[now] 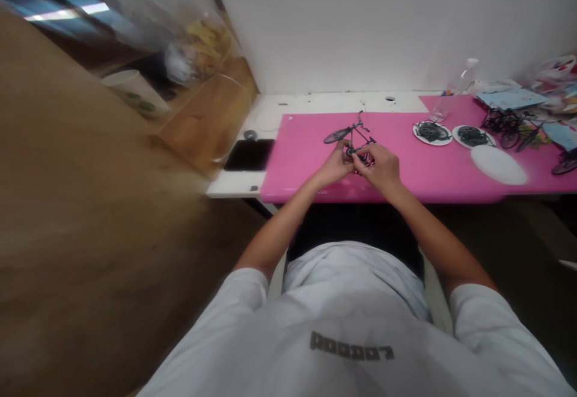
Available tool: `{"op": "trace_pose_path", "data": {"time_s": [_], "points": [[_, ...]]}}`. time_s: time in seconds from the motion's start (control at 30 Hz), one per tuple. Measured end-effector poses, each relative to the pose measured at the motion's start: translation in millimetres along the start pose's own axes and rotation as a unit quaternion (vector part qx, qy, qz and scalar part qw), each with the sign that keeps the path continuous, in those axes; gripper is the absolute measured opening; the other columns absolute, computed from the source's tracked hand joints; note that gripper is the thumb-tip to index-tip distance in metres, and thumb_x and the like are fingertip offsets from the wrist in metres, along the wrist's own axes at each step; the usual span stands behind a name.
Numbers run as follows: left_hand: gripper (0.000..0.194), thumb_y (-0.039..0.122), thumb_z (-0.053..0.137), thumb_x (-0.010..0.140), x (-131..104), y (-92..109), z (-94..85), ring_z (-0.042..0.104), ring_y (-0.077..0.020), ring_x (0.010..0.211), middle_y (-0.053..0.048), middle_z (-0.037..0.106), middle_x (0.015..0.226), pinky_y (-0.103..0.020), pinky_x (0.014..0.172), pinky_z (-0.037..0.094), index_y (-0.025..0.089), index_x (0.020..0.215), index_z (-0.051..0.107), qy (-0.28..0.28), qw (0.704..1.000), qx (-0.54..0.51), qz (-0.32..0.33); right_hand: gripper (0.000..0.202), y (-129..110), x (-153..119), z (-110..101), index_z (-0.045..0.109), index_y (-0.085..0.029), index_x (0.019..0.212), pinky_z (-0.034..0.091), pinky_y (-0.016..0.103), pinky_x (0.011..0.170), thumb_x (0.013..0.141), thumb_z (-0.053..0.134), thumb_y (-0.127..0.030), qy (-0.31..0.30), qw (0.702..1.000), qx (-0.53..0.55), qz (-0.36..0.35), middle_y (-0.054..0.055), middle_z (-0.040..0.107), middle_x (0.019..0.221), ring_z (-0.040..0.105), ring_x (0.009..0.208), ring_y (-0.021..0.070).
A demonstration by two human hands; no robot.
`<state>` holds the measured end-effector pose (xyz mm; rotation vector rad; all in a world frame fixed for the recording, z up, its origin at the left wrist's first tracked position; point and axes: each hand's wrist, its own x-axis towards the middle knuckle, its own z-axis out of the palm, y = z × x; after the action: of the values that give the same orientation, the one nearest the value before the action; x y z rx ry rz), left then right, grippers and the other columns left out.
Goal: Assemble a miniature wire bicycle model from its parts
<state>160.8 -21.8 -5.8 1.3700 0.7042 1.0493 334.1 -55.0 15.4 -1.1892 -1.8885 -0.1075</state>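
Observation:
A small dark model bicycle [356, 134] is held just above the pink table cover, its front wheel pointing to the left and its handlebar toward the wall. My left hand [336, 165] is closed on its lower frame, around the pedal area. From the other side, my right hand [378, 168] pinches at the same spot, its fingertips nearly meeting the left ones. The rear part of the bicycle is mostly covered by my right fingers. Whether a small separate part sits between the fingertips is too small to make out.
Two white plates [416, 135] of dark parts stand to the right, near a white oval lid or plate [499, 165]. Behind them is a clear bottle [451, 93]. More model bicycles [509, 135] crowd the far right. A black phone-like slab [249, 155] lies left.

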Motion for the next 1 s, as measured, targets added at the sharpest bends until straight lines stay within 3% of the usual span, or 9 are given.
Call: {"op": "trace_pose_path", "data": {"time_s": [0.3, 0.5, 0.63, 1.0], "points": [[0.062, 0.015, 0.089, 0.08, 2, -5, 4.1, 0.068, -0.0099, 0.068, 0.011, 0.061, 0.081, -0.023, 0.067, 0.05, 0.028, 0.114, 0.038, 0.004, 1.0, -0.018, 0.02, 0.017, -5, -5, 5, 0.074, -0.024, 0.092, 0.049, 0.035, 0.07, 0.099, 0.068, -0.039, 0.014, 0.999, -0.012, 0.033, 0.006, 0.078, 0.086, 0.07, 0.079, 0.0243], [0.06, 0.011, 0.088, 0.078, 5, -4, -0.6, 0.075, -0.0118, 0.08, 0.009, 0.062, 0.09, -0.028, 0.08, 0.059, 0.027, 0.113, 0.041, 0.028, 0.997, -0.056, 0.036, 0.025, -6, -3, 2, 0.082, -0.024, 0.111, 0.06, 0.038, 0.081, 0.104, 0.071, -0.044, 0.004, 1.0, 0.019, -0.012, 0.01, 0.086, 0.105, 0.078, 0.088, 0.0263], [0.058, 0.009, 0.085, 0.079, 6, -5, -3.7, 0.075, -0.0124, 0.081, 0.008, 0.062, 0.089, -0.027, 0.077, 0.056, 0.027, 0.114, 0.043, 0.029, 0.998, -0.039, 0.038, 0.026, -3, -3, 4, 0.083, -0.023, 0.113, 0.063, 0.04, 0.089, 0.109, 0.068, -0.044, 0.008, 0.999, 0.03, -0.044, 0.011, 0.088, 0.114, 0.081, 0.1, 0.028], [0.053, 0.008, 0.081, 0.082, 6, -10, -4.3, 0.066, -0.0094, 0.07, 0.008, 0.063, 0.087, -0.025, 0.07, 0.051, 0.026, 0.112, 0.041, 0.038, 0.999, 0.009, 0.01, 0.02, 4, -3, 6, 0.083, -0.025, 0.104, 0.06, 0.039, 0.084, 0.108, 0.075, -0.043, -0.054, 0.998, 0.016, -0.023, 0.01, 0.085, 0.101, 0.078, 0.093, 0.0279]]}}
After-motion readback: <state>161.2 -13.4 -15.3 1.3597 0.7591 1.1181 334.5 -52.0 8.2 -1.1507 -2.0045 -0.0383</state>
